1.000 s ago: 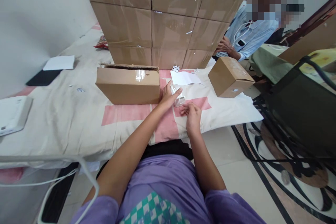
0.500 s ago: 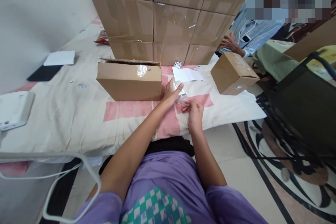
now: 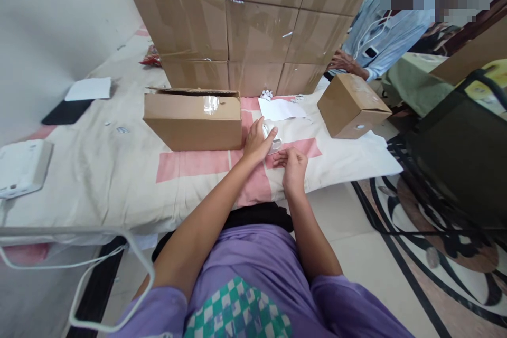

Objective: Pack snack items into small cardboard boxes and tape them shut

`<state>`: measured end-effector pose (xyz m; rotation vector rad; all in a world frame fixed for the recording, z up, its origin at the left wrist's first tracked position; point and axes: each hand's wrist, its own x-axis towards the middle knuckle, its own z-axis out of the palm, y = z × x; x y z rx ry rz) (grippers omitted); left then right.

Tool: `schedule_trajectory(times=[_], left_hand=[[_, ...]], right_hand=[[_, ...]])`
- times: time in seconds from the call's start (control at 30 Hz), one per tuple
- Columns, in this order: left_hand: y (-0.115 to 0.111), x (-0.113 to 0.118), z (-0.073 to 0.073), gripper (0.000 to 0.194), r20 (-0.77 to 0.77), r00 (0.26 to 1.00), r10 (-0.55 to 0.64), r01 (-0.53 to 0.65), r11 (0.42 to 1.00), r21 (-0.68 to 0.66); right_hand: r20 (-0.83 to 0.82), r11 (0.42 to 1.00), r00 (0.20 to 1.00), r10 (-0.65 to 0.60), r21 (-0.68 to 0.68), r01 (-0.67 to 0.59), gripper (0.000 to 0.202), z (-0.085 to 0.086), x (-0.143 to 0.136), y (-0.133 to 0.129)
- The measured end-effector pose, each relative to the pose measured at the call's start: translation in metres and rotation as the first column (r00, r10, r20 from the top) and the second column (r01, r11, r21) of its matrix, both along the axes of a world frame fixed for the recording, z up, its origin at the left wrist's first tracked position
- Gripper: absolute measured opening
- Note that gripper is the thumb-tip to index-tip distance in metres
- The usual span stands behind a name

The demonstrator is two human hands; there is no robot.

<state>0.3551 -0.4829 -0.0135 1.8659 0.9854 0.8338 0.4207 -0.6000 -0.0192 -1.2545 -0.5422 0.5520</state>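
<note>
A small white and clear object [image 3: 276, 144] rests on the cloth-covered table, partly hidden by my left hand [image 3: 257, 141], whose fingers are wrapped round it. Just to its right is my right hand [image 3: 292, 166], palm turned inward, with thumb and fingertips pressed together; whatever it pinches is too small to make out. A white sheet of paper [image 3: 280, 109] lies just beyond both hands. Left of my left hand stands a long cardboard box [image 3: 192, 129] with its top flap slightly raised.
Stacked taped cartons [image 3: 257, 31] rise behind the table. A smaller box [image 3: 350, 108] sits at the right, near a person in a blue sleeve [image 3: 396, 37]. A white device [image 3: 24, 168] and a black flat item [image 3: 67, 112] lie left; a dark chair [image 3: 463, 153] stands right.
My left hand has turned slightly over the small object, covering more of it. My right hand stays nearly in place. The whole view has shifted a little.
</note>
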Motion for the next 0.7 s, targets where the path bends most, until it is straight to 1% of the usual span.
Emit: schedule_trajectory(times=[0.07, 0.13, 0.2, 0.27, 0.3, 0.33, 0.37, 0.4, 0.47, 0.5, 0.53, 0.6, 0.7], left_hand=[[0.001, 0.0, 0.001, 0.07, 0.029, 0.999, 0.017, -0.016, 0.999, -0.048], [0.001, 0.0, 0.002, 0.08, 0.063, 0.998, 0.028, -0.021, 0.995, -0.101], [0.0, -0.001, 0.002, 0.103, 0.056, 0.998, 0.017, -0.011, 0.995, -0.103], [-0.001, -0.001, 0.001, 0.127, 0.013, 1.0, -0.003, 0.004, 0.998, -0.056], [-0.002, -0.001, 0.001, 0.134, -0.006, 1.0, -0.012, 0.012, 0.999, -0.033], [-0.001, -0.001, 0.0, 0.135, -0.013, 1.0, -0.017, 0.017, 1.0, -0.021], [0.0, -0.001, -0.001, 0.131, -0.003, 1.0, -0.018, 0.018, 0.999, -0.03], [0.002, -0.001, -0.001, 0.122, 0.027, 1.0, -0.015, 0.017, 0.998, -0.063], [0.008, 0.0, -0.001, 0.098, 0.126, 0.992, -0.013, 0.035, 0.985, -0.171], [0.01, 0.0, 0.0, 0.089, 0.175, 0.984, -0.013, 0.053, 0.973, -0.227], [0.012, 0.0, 0.001, 0.085, 0.209, 0.978, -0.013, 0.071, 0.96, -0.272], [0.014, -0.001, 0.002, 0.09, 0.215, 0.976, -0.015, 0.082, 0.948, -0.309], [0.011, -0.001, 0.004, 0.104, 0.123, 0.992, -0.01, 0.043, 0.962, -0.27]], right_hand=[[0.0, 1.0, 1.0, -0.002, 0.001, 0.002, 0.023, 0.0, 0.0, 0.0], [-0.001, 1.0, 1.0, 0.001, 0.003, -0.001, 0.025, 0.0, 0.0, -0.001], [0.002, 1.0, 1.0, 0.009, 0.007, -0.009, 0.025, 0.001, 0.0, -0.001], [0.009, 1.0, 1.0, 0.014, 0.013, -0.014, 0.026, 0.001, -0.001, -0.001], [0.014, 1.0, 1.0, 0.016, 0.014, -0.016, 0.026, 0.001, -0.001, -0.001], [0.018, 1.0, 1.0, 0.017, 0.013, -0.017, 0.025, 0.001, -0.001, -0.001], [0.02, 1.0, 1.0, 0.017, 0.011, -0.017, 0.025, 0.001, -0.001, 0.0], [0.019, 1.0, 1.0, 0.016, 0.009, -0.016, 0.025, 0.001, -0.001, 0.0], [0.019, 1.0, 1.0, 0.012, 0.003, -0.012, 0.025, 0.001, -0.001, 0.0], [0.02, 1.0, 1.0, 0.007, 0.001, -0.007, 0.024, 0.0, -0.001, 0.0], [0.023, 1.0, 1.0, 0.004, -0.002, -0.004, 0.024, 0.0, -0.001, 0.0], [0.034, 1.0, 0.999, -0.002, -0.008, 0.003, 0.023, 0.0, -0.001, 0.0], [0.044, 1.0, 0.999, -0.007, -0.007, 0.007, 0.022, 0.0, -0.001, -0.001]])
